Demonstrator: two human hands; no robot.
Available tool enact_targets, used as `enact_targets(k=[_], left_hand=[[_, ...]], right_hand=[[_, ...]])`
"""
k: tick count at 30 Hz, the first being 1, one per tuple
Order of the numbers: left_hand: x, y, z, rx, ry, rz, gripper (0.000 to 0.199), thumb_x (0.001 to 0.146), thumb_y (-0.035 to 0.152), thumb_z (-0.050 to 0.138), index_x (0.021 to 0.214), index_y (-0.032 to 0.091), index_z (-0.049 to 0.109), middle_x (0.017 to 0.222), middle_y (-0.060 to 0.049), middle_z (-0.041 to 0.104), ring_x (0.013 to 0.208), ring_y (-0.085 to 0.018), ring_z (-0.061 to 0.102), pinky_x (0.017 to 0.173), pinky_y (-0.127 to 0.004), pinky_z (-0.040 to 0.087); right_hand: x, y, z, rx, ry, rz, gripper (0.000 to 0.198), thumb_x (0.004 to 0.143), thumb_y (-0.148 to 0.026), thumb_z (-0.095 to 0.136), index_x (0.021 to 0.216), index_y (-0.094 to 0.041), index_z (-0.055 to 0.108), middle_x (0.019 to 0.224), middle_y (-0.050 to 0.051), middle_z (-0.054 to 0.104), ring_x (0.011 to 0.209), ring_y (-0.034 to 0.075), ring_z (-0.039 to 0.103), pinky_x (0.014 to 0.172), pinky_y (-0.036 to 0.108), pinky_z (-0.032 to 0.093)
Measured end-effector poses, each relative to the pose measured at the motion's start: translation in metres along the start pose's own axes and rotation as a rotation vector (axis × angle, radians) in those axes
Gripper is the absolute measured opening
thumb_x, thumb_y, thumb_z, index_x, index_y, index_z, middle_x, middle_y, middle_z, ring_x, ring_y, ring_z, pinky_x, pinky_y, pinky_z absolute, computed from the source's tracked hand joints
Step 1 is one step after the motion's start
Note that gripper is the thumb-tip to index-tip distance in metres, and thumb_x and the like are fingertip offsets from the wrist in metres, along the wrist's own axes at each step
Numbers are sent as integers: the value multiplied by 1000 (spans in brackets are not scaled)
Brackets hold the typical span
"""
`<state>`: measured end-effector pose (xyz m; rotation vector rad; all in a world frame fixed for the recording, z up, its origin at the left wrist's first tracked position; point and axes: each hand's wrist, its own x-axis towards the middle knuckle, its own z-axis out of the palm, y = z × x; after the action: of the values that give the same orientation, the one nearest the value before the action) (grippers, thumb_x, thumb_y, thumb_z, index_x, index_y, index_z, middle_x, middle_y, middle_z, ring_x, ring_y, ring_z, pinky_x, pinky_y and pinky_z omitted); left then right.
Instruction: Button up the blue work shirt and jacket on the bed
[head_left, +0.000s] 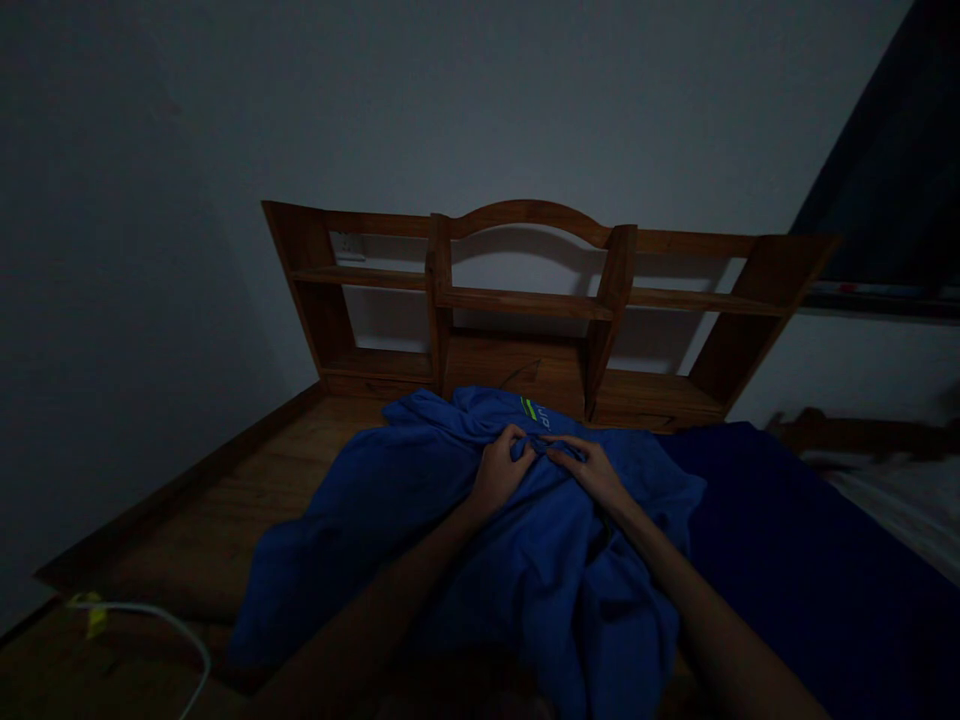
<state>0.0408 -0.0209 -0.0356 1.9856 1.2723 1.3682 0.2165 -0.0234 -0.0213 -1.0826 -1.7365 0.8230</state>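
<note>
A blue cloth garment (420, 480) lies spread and rumpled over a wooden surface in the middle of the head view. Near its far edge it bears a small yellow-green mark and white letters. My left hand (504, 468) pinches a fold of the fabric between thumb and fingers. Just to its right, my right hand (589, 468) grips the same gathered fold, the fingertips of both hands almost meeting. Dim light hides the garment's exact kind, and its near part falls into shadow under my forearms.
Behind the garment stands a wooden headboard shelf (525, 300) against a pale wall (480, 100). Bare boards (255, 490) show at left, with a white cable (165, 615) at the lower left. A dark blue sheet or mat (780, 560) lies at right, below a dark curtain (892, 170).
</note>
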Motion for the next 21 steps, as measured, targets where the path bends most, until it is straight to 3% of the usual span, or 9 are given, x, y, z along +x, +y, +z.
enact_targets(k=[4, 7, 16, 19, 21], left_hand=[[-2, 0, 3, 154, -38, 52, 15, 86, 29, 48, 90, 22, 61, 88, -1, 66, 84, -15, 62, 79, -24, 44], [4, -1, 6, 233, -34, 70, 17, 86, 30, 50, 85, 21, 64, 89, -3, 67, 86, -17, 61, 82, -26, 44], [24, -3, -2, 181, -122, 150, 18, 76, 21, 63, 93, 19, 61, 92, -3, 64, 88, -17, 60, 83, -29, 45], [13, -12, -2, 212, -64, 147, 18, 73, 17, 65, 90, 19, 61, 89, -3, 61, 87, -18, 57, 83, -32, 44], [7, -17, 0, 240, -37, 124, 16, 72, 16, 66, 87, 19, 60, 86, -2, 59, 85, -18, 56, 81, -32, 44]], right_hand=[[2, 14, 1, -179, 136, 42, 32, 81, -37, 52, 98, -18, 71, 92, 3, 71, 85, 21, 65, 79, 32, 48], [6, 25, -5, -375, 244, 96, 31, 79, -37, 52, 94, -17, 72, 91, 5, 71, 84, 23, 65, 78, 33, 48], [12, 46, -70, -533, 565, 329, 42, 78, -44, 48, 97, -12, 70, 93, 12, 70, 87, 27, 64, 75, 33, 48], [9, 43, -71, -590, 605, 322, 40, 79, -41, 46, 96, -13, 68, 91, 14, 68, 86, 28, 63, 77, 37, 47], [7, 37, -62, -663, 598, 217, 38, 79, -37, 46, 103, -13, 63, 96, 13, 66, 92, 27, 60, 82, 39, 45]])
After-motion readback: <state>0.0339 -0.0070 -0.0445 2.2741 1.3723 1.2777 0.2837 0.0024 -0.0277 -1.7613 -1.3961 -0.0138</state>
